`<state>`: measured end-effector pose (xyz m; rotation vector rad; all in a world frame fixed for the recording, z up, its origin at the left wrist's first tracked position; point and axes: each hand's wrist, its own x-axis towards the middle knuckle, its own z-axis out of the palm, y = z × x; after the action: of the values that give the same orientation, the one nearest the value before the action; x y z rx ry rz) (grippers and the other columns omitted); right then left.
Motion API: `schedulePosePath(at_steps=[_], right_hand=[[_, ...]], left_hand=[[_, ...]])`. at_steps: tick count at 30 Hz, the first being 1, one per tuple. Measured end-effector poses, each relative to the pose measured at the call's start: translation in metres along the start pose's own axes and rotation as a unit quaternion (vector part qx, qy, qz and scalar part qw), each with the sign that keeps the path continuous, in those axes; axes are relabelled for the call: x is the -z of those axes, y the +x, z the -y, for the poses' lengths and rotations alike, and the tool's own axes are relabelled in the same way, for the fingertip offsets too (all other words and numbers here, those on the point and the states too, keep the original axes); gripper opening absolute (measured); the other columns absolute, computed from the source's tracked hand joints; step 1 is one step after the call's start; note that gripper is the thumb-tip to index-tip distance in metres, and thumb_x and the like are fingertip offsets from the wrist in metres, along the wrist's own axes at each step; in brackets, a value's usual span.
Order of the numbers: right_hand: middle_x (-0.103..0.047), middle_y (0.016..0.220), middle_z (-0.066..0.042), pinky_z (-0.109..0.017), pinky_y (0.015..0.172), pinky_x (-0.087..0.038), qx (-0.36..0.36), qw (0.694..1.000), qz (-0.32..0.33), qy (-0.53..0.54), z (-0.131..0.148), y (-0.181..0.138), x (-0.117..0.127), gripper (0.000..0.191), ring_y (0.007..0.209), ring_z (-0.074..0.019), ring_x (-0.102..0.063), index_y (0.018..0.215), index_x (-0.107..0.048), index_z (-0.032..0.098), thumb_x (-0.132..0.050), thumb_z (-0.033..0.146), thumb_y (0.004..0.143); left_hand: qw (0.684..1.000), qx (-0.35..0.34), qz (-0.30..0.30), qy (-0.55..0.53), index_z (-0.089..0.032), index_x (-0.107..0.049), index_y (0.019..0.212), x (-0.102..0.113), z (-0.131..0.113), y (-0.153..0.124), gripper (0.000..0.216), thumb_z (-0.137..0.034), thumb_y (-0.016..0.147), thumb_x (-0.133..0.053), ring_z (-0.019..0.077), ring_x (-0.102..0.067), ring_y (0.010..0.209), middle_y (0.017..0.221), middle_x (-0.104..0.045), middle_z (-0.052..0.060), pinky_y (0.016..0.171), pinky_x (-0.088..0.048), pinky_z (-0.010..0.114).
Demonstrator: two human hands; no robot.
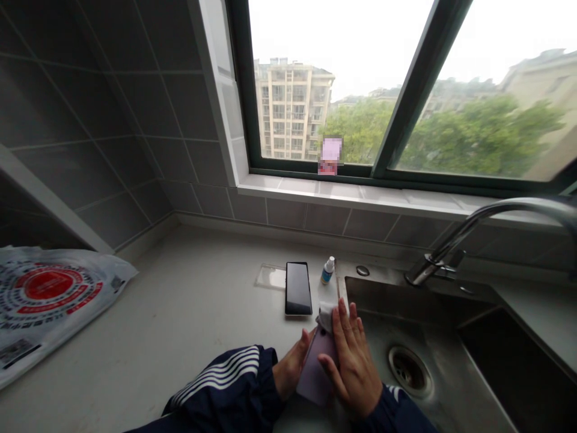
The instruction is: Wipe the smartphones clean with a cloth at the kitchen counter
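A light purple phone (317,367) is tilted in my left hand (291,365), whose fingers close on its left edge with the thumb pointing up along it. My right hand (354,355) lies flat over the phone's right side, fingers stretched out and thumb apart. A crumpled white cloth or tissue (326,314) sits at the phone's top end, partly under the right fingers. Just beyond, a black-screened phone (298,288) lies on the counter beside a clear phone case (269,276). A small spray bottle (327,270) with a white top stands to its right.
A steel sink (383,325) with a drain (410,370) adjoins the right hand. Its curved faucet (444,246) rises at the back right. On the left, a white plastic bag (54,294) with red print rests on the counter (193,307). A window is ahead.
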<state>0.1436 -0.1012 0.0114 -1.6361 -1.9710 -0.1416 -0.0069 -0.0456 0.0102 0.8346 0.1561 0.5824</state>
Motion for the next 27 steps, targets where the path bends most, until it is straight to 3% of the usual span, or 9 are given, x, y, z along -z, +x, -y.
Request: schedulePosePath(at_steps=[4, 9, 14, 16, 21, 27], right_hand=[[-0.004, 0.158, -0.018, -0.06, 0.11, -0.022, 0.007, 1.0, 0.014, -0.01, 0.002, -0.001, -0.003, 0.076, 0.143, -0.041, -0.003, 0.153, -0.002, 0.009, -0.035, 0.048, 0.096], [-0.009, 0.157, -0.02, -0.057, 0.108, -0.028, 0.079, 0.995, 0.049, -0.02, 0.006, -0.005, -0.006, 0.082, 0.143, -0.0417, -0.008, 0.152, -0.005, 0.006, -0.041, 0.051, 0.094], [-0.013, 0.157, -0.019, -0.055, 0.11, -0.029, 0.115, 0.99, 0.082, -0.023, 0.012, -0.007, -0.003, 0.078, 0.143, -0.0395, -0.012, 0.152, -0.012, 0.006, -0.044, 0.048, 0.094], [-0.014, 0.157, -0.018, -0.053, 0.11, -0.029, 0.124, 0.988, 0.092, -0.021, 0.013, -0.006, -0.003, 0.077, 0.143, -0.0384, -0.013, 0.152, -0.013, 0.007, -0.045, 0.047, 0.094], [-0.014, 0.157, -0.019, -0.053, 0.108, -0.034, 0.123, 0.989, 0.086, -0.011, 0.013, -0.004, -0.002, 0.073, 0.143, -0.037, -0.016, 0.152, -0.013, 0.007, -0.045, 0.04, 0.095], [-0.024, 0.155, -0.016, -0.051, 0.109, -0.035, 0.126, 0.992, 0.01, 0.007, 0.016, -0.005, 0.002, 0.066, 0.142, -0.0339, -0.022, 0.151, -0.02, 0.01, -0.048, 0.02, 0.092]], left_hand=[[1.0, -0.013, 0.009, -0.026, -0.024, -0.032, 0.145, -0.001, -0.001, 0.004, 0.062, -0.057, 0.092, -0.027, 0.0255, -0.025, 0.143, 0.153, -0.033, 0.008, 0.119, -0.011, 0.042], [0.994, -0.055, 0.007, -0.095, -0.022, -0.046, 0.138, 0.003, 0.005, 0.011, 0.061, -0.059, 0.09, -0.033, 0.0253, -0.018, 0.144, 0.15, -0.037, 0.006, 0.12, -0.004, 0.042], [0.992, -0.01, 0.005, -0.122, -0.021, -0.047, 0.137, 0.011, 0.006, 0.01, 0.069, -0.066, 0.085, -0.04, 0.0272, -0.015, 0.145, 0.149, -0.04, 0.008, 0.12, 0.0, 0.046], [0.994, 0.007, -0.02, -0.103, -0.019, -0.049, 0.135, 0.013, 0.006, 0.008, 0.067, -0.062, 0.085, -0.044, 0.0271, -0.015, 0.145, 0.148, -0.04, 0.008, 0.12, 0.003, 0.046], [0.987, -0.024, -0.161, 0.004, -0.021, -0.06, 0.124, 0.018, 0.008, 0.0, 0.045, -0.043, 0.086, -0.055, 0.0267, -0.027, 0.142, 0.141, -0.05, 0.005, 0.121, -0.001, 0.046], [0.981, -0.026, -0.19, 0.037, -0.022, -0.071, 0.106, 0.022, 0.009, -0.005, 0.029, -0.032, 0.08, -0.062, 0.0261, -0.026, 0.142, 0.13, -0.061, 0.002, 0.121, 0.004, 0.04]])
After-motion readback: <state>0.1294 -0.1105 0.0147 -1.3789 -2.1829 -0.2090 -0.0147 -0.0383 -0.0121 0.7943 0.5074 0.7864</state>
